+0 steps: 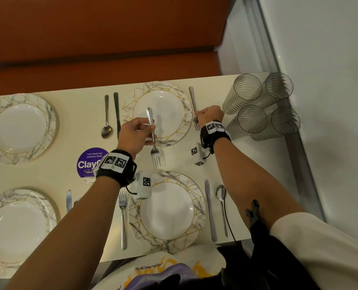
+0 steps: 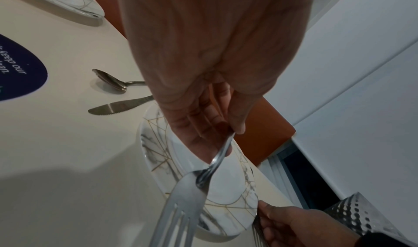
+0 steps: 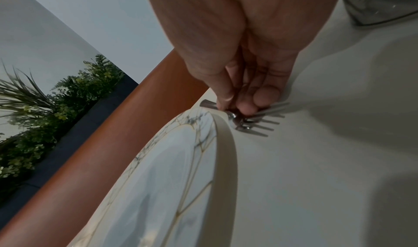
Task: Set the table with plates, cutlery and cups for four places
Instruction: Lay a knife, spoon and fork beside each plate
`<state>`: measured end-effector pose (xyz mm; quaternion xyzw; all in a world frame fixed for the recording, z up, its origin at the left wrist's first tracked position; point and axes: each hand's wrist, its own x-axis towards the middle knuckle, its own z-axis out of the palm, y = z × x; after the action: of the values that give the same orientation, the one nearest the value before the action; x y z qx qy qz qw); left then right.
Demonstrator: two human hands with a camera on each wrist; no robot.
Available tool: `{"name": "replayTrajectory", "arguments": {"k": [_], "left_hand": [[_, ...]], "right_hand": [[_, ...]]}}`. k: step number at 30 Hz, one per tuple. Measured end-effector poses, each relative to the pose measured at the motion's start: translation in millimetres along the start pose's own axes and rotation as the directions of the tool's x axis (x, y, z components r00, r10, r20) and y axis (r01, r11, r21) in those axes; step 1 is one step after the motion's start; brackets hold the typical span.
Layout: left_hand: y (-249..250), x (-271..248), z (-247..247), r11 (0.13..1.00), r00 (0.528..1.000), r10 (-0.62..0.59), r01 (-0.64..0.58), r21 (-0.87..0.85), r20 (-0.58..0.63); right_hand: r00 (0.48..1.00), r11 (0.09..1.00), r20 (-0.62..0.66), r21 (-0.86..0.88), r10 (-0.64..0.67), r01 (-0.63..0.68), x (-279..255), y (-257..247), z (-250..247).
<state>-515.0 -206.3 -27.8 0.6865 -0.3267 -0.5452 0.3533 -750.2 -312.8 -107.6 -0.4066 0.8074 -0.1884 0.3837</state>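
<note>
Four marbled plates with gold lines lie on the cream table [image 1: 79,105]. My left hand [image 1: 147,133] pinches the handle of a fork [image 1: 154,143] held in the air over the near rim of the far right plate [image 1: 159,97], tines [image 2: 178,215] pointing towards me. My right hand [image 1: 198,119] pinches a second fork [image 1: 193,101] near its neck, just right of that plate [image 3: 181,161]. This fork's tines [image 3: 260,125] lie on the table. Several ribbed glasses [image 1: 261,105] stand grouped at the far right.
A spoon [image 1: 106,118] and knife [image 1: 116,114] lie left of the far right plate. The near right plate [image 1: 167,210] has a fork [image 1: 123,218], knife [image 1: 210,210] and spoon [image 1: 222,206]. A purple sticker [image 1: 90,158] marks the middle. An orange bench runs behind the table.
</note>
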Motion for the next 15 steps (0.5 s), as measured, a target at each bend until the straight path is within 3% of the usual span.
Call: {"name": "replayTrajectory", "arguments": {"k": [15], "left_hand": [[0.3,0.0,-6.5,1.0,1.0,0.011,-0.011,-0.002,0.002]], "right_hand": [[0.999,0.997,-0.03,-0.072,-0.021,0.019,-2.4,-1.9,2.0]]}}
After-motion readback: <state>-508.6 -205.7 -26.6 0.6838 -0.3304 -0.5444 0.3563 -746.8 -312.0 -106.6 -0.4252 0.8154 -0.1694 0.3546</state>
